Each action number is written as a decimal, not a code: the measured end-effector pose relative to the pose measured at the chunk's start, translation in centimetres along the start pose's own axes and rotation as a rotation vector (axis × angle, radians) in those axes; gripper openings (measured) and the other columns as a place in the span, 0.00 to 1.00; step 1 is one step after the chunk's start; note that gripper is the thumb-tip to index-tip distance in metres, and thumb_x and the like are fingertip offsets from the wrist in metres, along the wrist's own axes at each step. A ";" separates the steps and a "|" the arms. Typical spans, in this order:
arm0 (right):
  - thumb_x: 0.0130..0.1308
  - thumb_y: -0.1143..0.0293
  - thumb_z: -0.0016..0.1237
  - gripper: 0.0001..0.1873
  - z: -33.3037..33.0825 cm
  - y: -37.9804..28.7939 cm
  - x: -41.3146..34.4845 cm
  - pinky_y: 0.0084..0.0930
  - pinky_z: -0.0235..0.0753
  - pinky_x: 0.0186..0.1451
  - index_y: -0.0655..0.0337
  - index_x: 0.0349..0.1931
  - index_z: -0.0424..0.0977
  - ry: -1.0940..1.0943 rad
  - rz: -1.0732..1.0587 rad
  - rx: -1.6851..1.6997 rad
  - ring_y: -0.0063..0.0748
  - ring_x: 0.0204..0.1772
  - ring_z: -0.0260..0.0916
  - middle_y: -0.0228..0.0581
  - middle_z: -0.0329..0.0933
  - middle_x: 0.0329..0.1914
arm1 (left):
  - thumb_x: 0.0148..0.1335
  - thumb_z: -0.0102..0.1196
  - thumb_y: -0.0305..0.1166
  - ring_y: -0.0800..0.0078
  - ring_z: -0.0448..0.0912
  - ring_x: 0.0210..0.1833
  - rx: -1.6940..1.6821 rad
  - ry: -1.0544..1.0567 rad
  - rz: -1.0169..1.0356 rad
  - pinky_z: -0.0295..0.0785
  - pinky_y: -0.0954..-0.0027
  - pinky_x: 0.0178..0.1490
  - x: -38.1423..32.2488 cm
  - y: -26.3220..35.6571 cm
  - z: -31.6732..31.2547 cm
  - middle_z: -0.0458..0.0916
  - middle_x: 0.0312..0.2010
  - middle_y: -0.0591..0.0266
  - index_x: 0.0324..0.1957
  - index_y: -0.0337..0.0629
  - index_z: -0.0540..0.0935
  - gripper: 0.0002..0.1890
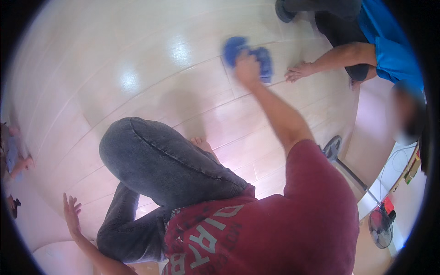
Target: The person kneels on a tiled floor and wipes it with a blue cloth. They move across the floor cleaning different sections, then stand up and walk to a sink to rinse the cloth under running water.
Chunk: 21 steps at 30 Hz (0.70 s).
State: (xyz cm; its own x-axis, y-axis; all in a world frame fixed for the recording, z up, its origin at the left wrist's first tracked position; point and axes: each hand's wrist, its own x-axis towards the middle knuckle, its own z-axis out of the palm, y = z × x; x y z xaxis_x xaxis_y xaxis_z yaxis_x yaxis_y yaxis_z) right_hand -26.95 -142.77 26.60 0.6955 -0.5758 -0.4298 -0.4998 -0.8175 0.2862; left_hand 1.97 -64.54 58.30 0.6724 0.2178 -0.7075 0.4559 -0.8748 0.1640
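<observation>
My right hand [248, 68] reaches forward and grips a blurred blue cloth [264, 63] at the light tiled floor [220, 113]. The cloth bunches out on both sides of my fingers. My left hand [72, 210] is at the lower left, its fingers spread and nothing in it, beyond my bent knee in dark jeans. Whether it touches the floor or the pale surface beside it, I cannot tell. One of my bare feet [202, 144] shows beside the knee.
A person in a blue shirt [398, 58] is at the upper right, one hand [298, 71] at the floor near the cloth. Part of another person [13, 161] shows at the left edge. A pedestal fan [380, 227] with its round base [332, 147] stands at the right, near a cable and shelf.
</observation>
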 end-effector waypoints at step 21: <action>0.72 0.68 0.48 0.36 0.9 0.7 -1.1 0.60 0.84 0.62 0.59 0.81 0.64 0.137 -0.149 0.172 0.59 0.68 0.75 0.56 0.65 0.83 | 0.80 0.49 0.63 0.53 0.84 0.62 -0.040 -0.005 0.102 0.75 0.53 0.67 -0.4 3.4 -0.6 0.78 0.71 0.38 0.88 0.54 0.57 0.43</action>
State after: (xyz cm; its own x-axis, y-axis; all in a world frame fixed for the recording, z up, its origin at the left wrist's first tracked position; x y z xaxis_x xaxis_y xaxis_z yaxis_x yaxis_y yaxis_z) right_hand -28.57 -142.69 26.53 0.8256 -0.4559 -0.3326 -0.4591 -0.8853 0.0739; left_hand 3.59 -67.32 59.48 0.7136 0.1263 -0.6891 0.4080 -0.8746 0.2621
